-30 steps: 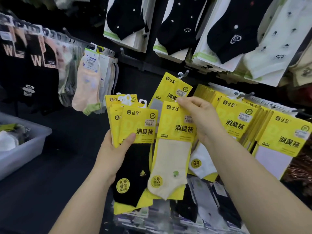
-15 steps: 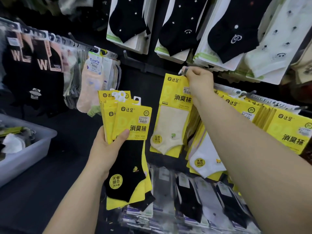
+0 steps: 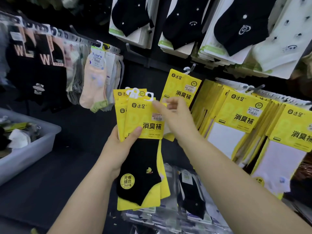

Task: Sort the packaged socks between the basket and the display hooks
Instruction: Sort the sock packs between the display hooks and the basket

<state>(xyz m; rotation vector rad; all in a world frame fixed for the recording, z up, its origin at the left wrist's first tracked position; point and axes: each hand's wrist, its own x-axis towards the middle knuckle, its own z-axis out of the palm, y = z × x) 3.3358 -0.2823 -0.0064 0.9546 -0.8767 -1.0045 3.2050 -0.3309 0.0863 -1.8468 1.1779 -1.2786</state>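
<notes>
L hand (image 3: pixel 118 149): grips stack of yellow sock packs (image 3: pixel 143 122), thumb across front
R hand (image 3: pixel 177 119): at stack's top corner (blurred, can't tell if pinching)

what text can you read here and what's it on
"达足": front yellow pack, hung yellow packs
"消臭袜": the same packs
"无骨缝合": round sticker on black sock
"7A": same sticker
"TuYaYa": peach sock pack
"W": black packs, left
Price stickers: too blurred
</notes>
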